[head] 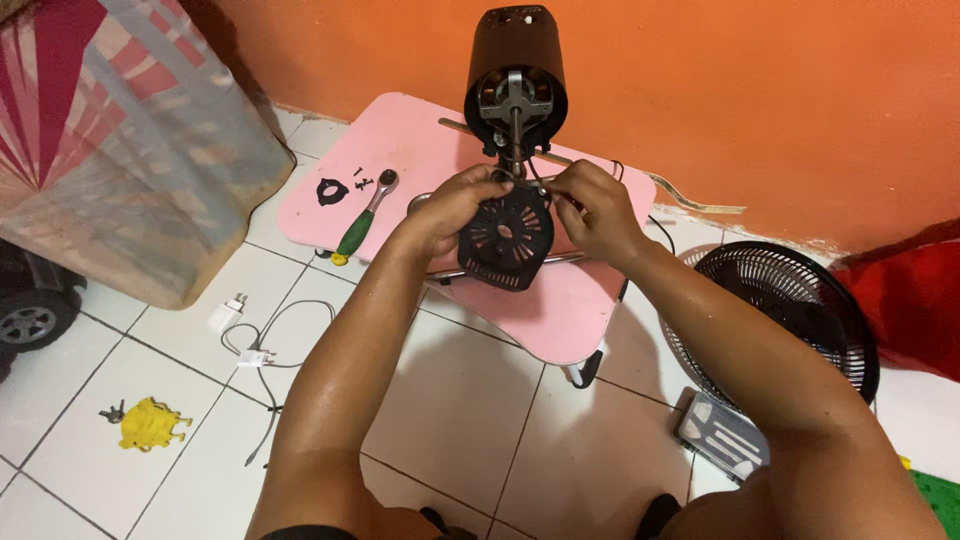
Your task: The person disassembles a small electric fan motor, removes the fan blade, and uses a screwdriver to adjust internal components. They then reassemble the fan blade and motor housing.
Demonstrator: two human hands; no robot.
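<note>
Black slotted motor cover [505, 238], round and vented, is held upright between both hands over the middle of the pink table [420, 150], just below the open end of the fan motor [515, 95]. Left hand [452, 205] curls around the cover's left and upper rim, fingers pressed onto the plastic with the thumb at the top edge. Right hand [592, 208] closes on the upper right rim, fingertips pinched together at the spot where the cover meets the motor shaft [516, 140]; whether they also pinch a small part there cannot be told. The shaft hangs down from the motor's metal core, which sits inside a dark cylindrical housing tilted toward the camera. Under the cover a chrome bar [445, 274] of the table's frame shows. To the left on the tabletop lie a ratchet wrench with a green handle [362, 220], a small black bracket [331, 190] and a few loose screws [358, 179]. On the white tiled floor [450, 400], left of the forearms, lie a white charger with its cable [240, 330] and a yellow toy with keys [148, 424]. A black fan grille [790, 300] lies on the floor at the right, near the orange wall [750, 90], with a grey slotted piece [722, 434] just in front of it.
</note>
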